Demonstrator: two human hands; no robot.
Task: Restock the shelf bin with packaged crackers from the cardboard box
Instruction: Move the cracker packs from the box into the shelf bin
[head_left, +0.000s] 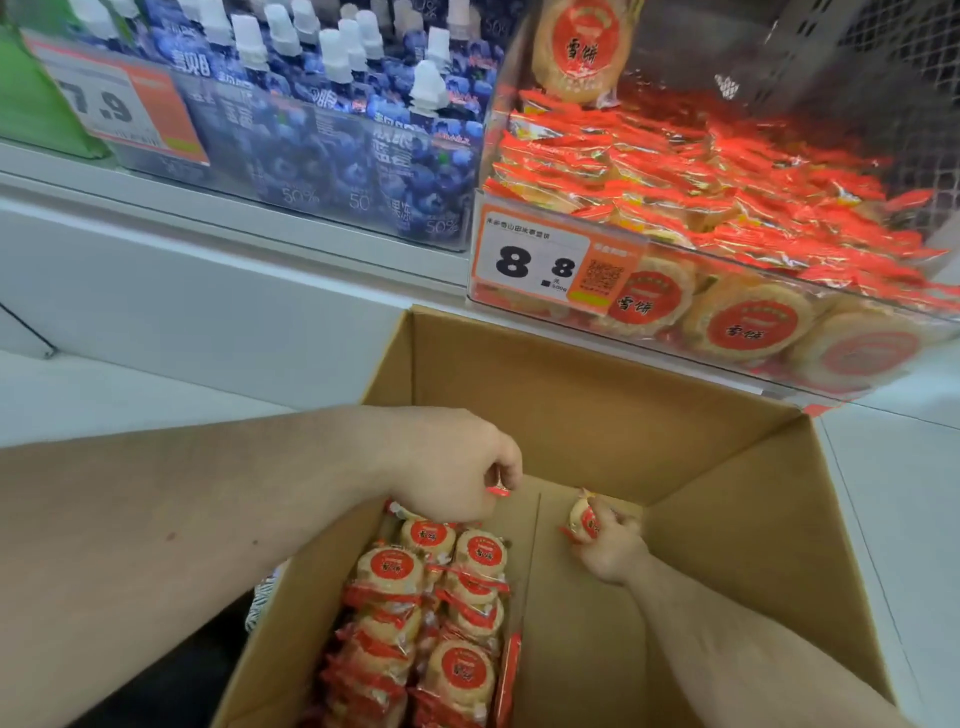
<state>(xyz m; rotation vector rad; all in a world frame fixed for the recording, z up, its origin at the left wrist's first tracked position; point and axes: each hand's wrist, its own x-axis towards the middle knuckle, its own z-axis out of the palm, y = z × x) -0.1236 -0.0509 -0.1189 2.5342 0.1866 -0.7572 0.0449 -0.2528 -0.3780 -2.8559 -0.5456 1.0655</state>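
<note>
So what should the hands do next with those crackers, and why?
Probably lift both hands up to the clear shelf bin. The right hand already grips a red-wrapped round cracker pack, and the left hand seems to pinch another pack's red edge, both low inside the brown cardboard box just below the bin.

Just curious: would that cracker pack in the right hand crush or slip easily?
The cracker pack is probably light: the right hand holds it in its fingers. Its glossy wrapper may be slippery. The puffed disc inside probably cracks if squeezed.
</note>
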